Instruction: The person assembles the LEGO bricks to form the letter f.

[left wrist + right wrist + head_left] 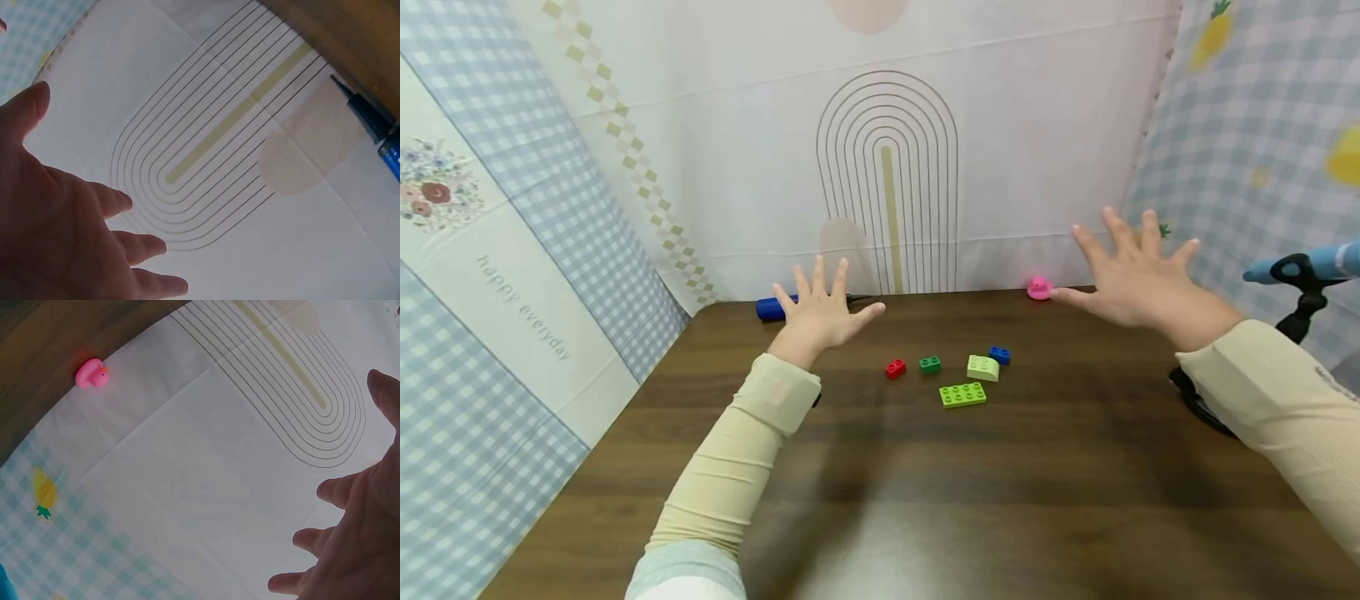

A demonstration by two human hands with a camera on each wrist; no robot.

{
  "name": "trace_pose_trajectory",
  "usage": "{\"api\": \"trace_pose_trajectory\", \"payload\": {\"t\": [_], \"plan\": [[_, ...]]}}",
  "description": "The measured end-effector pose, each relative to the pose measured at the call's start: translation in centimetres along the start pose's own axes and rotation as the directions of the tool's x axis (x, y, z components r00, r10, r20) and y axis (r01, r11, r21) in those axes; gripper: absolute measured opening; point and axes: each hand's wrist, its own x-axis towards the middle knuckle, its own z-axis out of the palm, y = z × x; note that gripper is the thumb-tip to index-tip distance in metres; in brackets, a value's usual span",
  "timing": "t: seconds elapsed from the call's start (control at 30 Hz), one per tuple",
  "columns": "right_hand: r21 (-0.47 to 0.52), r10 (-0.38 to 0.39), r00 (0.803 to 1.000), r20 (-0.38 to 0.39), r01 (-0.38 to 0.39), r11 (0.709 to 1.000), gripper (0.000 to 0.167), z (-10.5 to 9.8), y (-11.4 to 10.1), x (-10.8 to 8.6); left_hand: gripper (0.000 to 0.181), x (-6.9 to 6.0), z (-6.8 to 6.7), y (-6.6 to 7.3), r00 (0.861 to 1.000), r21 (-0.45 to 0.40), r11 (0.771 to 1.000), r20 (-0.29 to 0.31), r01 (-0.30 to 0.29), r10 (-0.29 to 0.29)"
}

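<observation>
My left hand is held up over the far left of the table, fingers spread and holding nothing. Behind it lies a blue-handled tool with a thin dark tip, partly hidden by the hand. On the right, my right hand is raised too, its fingers spread and nothing in them. Close to its thumb in the head view is a pink rubber duck at the table's back edge. Mid-table sit a red brick, a dark green brick, a lime brick, a pale green curved brick and a blue brick.
The brown wooden table ends at a white patterned cloth hung behind it. Checked cloth hangs at both sides. At the right a black stand holds a light blue rod-like object, partly behind my right forearm.
</observation>
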Motion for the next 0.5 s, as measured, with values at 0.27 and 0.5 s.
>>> {"api": "trace_pose_trajectory", "payload": {"t": [0.27, 0.5], "plan": [[-0.015, -0.027, 1.0, 0.004, 0.027, 1.0, 0.097, 1.4, 0.1, -0.1, 0.084, 0.4, 2.2, 0.0, 1.0, 0.011, 1.0, 0.002, 0.016, -0.016], [-0.016, -0.047, 0.998, 0.046, 0.047, 0.999, 0.099, 2.8, -0.7, -0.4, 0.08, 0.6, 4.5, 0.3, 0.998, -0.109, 0.992, 0.013, 0.069, -0.068]]}}
